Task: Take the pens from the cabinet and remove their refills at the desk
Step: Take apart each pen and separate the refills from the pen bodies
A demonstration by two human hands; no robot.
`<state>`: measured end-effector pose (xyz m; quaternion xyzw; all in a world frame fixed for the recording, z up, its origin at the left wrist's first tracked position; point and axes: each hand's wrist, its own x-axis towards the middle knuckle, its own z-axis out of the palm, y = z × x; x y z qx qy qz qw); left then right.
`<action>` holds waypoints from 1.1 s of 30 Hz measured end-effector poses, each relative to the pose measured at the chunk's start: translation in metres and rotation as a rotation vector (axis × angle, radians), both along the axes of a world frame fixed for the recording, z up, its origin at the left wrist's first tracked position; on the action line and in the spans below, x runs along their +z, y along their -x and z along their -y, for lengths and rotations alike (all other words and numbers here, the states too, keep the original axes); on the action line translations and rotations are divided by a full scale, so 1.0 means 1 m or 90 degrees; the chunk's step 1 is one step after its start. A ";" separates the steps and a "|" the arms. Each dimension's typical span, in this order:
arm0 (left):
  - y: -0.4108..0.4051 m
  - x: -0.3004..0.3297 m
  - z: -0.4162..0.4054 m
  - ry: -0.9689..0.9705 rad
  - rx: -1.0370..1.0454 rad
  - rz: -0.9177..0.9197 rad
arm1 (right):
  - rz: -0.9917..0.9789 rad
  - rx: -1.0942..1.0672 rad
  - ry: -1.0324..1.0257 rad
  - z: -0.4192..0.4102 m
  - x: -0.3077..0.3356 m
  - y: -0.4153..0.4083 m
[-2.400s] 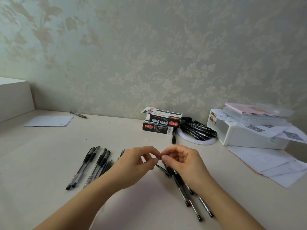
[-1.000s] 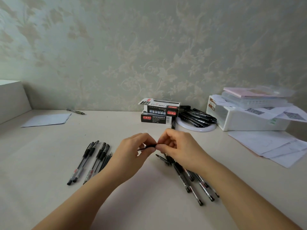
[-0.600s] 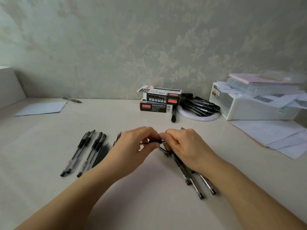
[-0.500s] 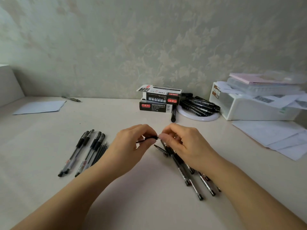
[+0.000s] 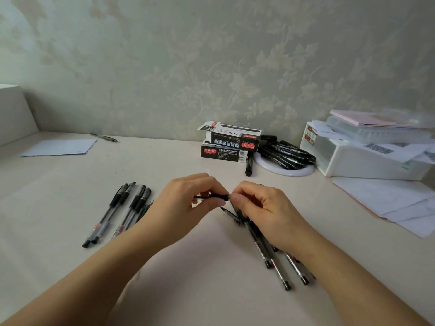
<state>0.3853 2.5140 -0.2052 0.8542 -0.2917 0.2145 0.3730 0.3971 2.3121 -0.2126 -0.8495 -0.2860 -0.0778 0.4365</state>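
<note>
The left hand (image 5: 186,208) sits in the middle of the frame, with its fingers and thumb curled tight round a thin black pen (image 5: 213,196). The pen lies flat, side to side, a little above the worktop (image 5: 200,278). The right hand (image 5: 263,208) is just beside it and pinches the right end of the same pen with its thumb and first finger. The two hands almost touch. Under the right hand and wrist lies a loose pile of pens (image 5: 270,250) on the worktop, pointing down toward the lower right of the frame. Left of the left hand is a neat row of pens (image 5: 117,210), side by side, with black grips at the top and clear bodies. Some thin dark sticks lie at the right edge of that row, partly hidden by the left arm, so I cannot tell what they are. Farther back, in the middle by the wall, two black pen boxes (image 5: 226,144) are stacked, and the top one has its flap open. One black pen (image 5: 249,164) lies in front of them. Right beside the boxes, a bunch of black markers (image 5: 287,154) rests on a white ring (image 5: 284,171). At the right edge is a white plastic box (image 5: 362,161) with papers and a pink book on top. More white papers (image 5: 386,201) lie in front of it. At the upper left of the worktop is a pale sheet (image 5: 58,148), with a single pen (image 5: 103,137) behind it.
</note>
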 end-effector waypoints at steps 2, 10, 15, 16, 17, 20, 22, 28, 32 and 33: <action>0.001 0.000 0.001 -0.004 0.002 0.006 | -0.011 -0.003 -0.005 0.001 0.001 0.000; -0.002 -0.004 0.000 -0.042 0.098 0.006 | 0.072 -0.145 0.089 0.001 -0.006 -0.001; -0.005 -0.005 -0.005 -0.011 0.153 -0.033 | 0.118 -0.168 0.268 -0.006 -0.011 0.005; -0.004 -0.005 -0.004 -0.014 0.151 -0.036 | 0.114 -0.166 0.276 -0.007 -0.011 0.006; -0.003 -0.005 -0.003 -0.019 0.147 -0.039 | 0.113 -0.164 0.278 -0.008 -0.011 0.007; -0.001 -0.006 -0.002 -0.042 0.123 -0.046 | 0.132 -0.169 0.270 -0.010 -0.011 0.006; -0.001 -0.006 -0.002 -0.051 0.116 -0.046 | 0.130 -0.188 0.232 -0.010 -0.010 0.005; -0.001 -0.005 -0.004 -0.055 0.112 -0.048 | 0.144 -0.162 0.158 -0.006 -0.004 0.003; -0.002 -0.005 -0.004 -0.062 0.106 -0.046 | 0.144 -0.154 0.120 -0.006 -0.006 0.002; -0.002 -0.005 -0.004 -0.060 0.111 -0.047 | 0.140 -0.166 0.109 -0.005 -0.006 0.001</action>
